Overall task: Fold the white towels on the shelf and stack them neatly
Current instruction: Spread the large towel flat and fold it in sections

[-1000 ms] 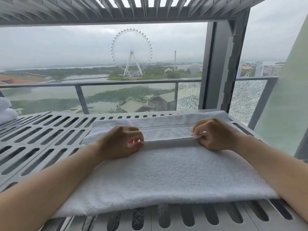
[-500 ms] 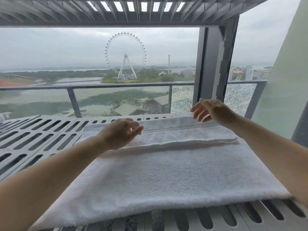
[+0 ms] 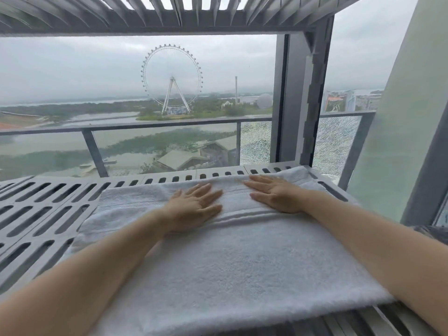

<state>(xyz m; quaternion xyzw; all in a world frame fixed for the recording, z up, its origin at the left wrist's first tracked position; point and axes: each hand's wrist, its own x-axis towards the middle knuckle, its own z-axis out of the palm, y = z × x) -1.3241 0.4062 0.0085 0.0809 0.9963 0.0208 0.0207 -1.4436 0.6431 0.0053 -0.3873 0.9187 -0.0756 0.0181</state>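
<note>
Forearms: two bare forearms are reaching in from the bottom corners and crossing over the near half of the towel.
Towel: a white terry-cloth towel (image 3: pixel 242 270) is lying spread flat on the right part of the shelf, its near edge reaching toward the shelf's front.
Shelf: a grey plastic shelf with rows of long slots (image 3: pixel 48 214) is carrying the towel; its left part is showing bare beside the towel.
Fold: the towel's far strip (image 3: pixel 235 202) is lying doubled back over itself, forming a ridged edge that is running across just in front of the palms.
Left hand: the left hand (image 3: pixel 194 209) is pressing palm down on the doubled strip, fingers straight and slightly spread, gripping nothing.
Right hand: the right hand (image 3: pixel 276 195) is lying flat on the same strip, fingers straight and pointing left toward the other hand, gripping nothing; the two hands are staying apart.
Upright: a grey shelf post (image 3: pixel 298 98) is rising behind the towel's far right corner.
Upper tier: a grey slatted shelf (image 3: pixel 169 18) is hanging overhead.
Railing: a grey balcony rail with glass panels (image 3: pixel 145 127) is running behind the shelf; the panel (image 3: pixel 255 144) near the post is looking shattered.
Distance: a large white Ferris wheel (image 3: pixel 171 78) is standing beyond water under an overcast sky.
</note>
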